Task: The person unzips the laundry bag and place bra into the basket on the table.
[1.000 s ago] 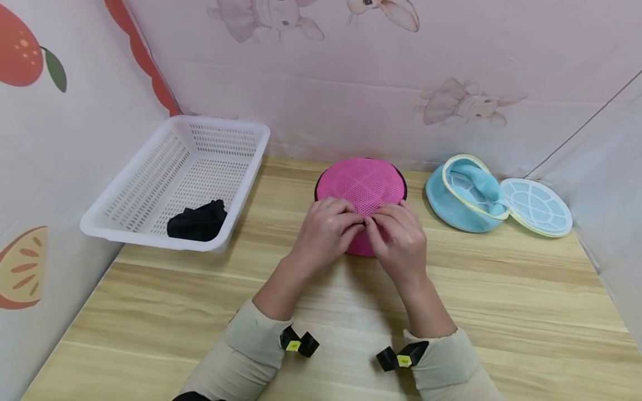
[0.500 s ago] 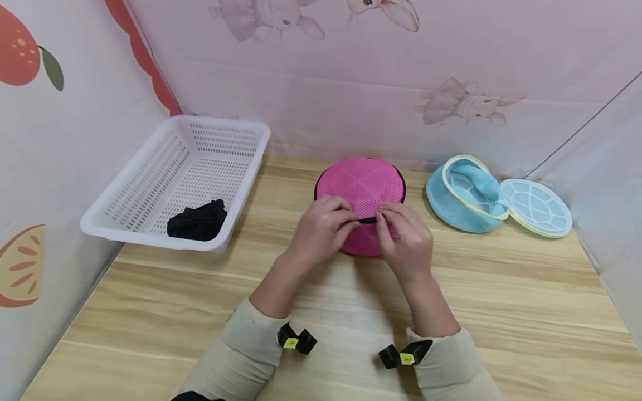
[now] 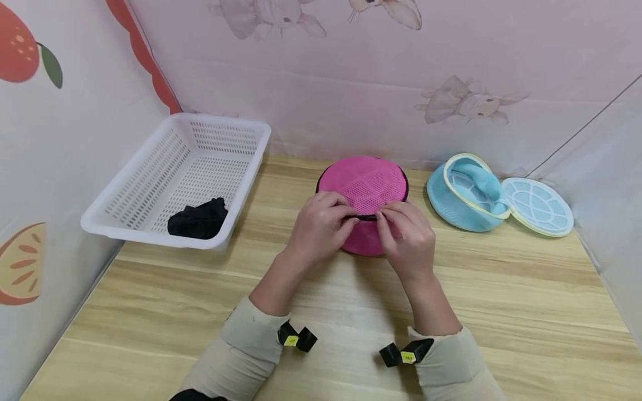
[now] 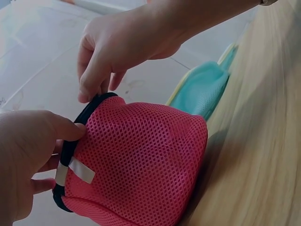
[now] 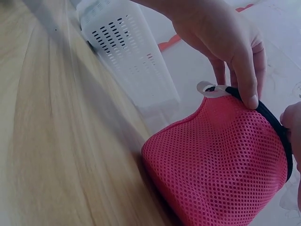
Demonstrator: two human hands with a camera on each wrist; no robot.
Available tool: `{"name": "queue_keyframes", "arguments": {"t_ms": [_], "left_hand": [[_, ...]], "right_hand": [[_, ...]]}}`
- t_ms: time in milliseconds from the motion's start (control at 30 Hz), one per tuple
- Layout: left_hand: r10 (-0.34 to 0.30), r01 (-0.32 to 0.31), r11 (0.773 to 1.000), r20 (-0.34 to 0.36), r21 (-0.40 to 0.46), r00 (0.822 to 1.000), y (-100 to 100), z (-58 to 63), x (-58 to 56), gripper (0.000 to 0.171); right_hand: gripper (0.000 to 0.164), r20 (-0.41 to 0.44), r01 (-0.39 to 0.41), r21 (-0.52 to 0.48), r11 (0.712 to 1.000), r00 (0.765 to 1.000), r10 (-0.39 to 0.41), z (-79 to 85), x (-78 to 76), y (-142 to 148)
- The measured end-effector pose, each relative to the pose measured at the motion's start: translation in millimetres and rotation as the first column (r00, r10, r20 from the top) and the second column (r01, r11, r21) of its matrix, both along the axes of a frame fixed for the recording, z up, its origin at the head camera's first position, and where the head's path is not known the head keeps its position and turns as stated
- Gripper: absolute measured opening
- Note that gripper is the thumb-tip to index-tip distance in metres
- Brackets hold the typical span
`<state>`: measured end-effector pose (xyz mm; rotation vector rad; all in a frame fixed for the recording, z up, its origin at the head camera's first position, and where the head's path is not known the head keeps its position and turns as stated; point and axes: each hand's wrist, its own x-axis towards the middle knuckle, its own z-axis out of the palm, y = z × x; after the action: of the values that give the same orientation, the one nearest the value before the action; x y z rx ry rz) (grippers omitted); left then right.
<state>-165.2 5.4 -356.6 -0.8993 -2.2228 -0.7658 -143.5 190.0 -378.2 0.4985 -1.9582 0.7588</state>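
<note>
A pink mesh laundry bag (image 3: 363, 181) with black edging stands on the table in front of me, its round top facing up. My left hand (image 3: 317, 231) pinches the near black rim (image 3: 368, 218) between thumb and fingers. Slightly to the right, my right hand (image 3: 412, 239) pinches the same rim, with a short stretch of edging between the two. A small white tag (image 4: 82, 170) sticks out below the rim by the left hand. Whether the right fingertips hold a zipper pull is too hidden to tell.
At the left stands a white slotted plastic basket (image 3: 241, 192) with a crumpled black cloth (image 3: 198, 220) inside. To the right lies a light-blue mesh bag (image 3: 463, 214), its round lid (image 3: 538, 207) folded open on the table. A printed wall closes off the back.
My right hand has slid right along the black rim, away from the left hand, baring a piece of edging between them. The left hand has hardly moved and keeps its pinch.
</note>
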Motion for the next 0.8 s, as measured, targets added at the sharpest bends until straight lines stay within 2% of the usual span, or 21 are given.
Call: {"name": "queue_keyframes", "arguments": {"t_ms": [367, 800], "left_hand": [[-0.006, 0.005, 1.0, -0.038, -0.031, 0.999, 11.3, -2.9, 4.6, 0.009], [-0.016, 0.014, 0.999, -0.035, -0.037, 0.999, 11.5, -3.7, 3.9, 0.005]], "right_hand": [[0.015, -0.042, -0.062, 0.041, 0.997, 0.997, 0.064, -1.0, 2.7, -9.6], [0.015, -0.022, -0.047, 0.035, 0.998, 0.999, 0.048, -1.3, 2.1, -7.0]]}}
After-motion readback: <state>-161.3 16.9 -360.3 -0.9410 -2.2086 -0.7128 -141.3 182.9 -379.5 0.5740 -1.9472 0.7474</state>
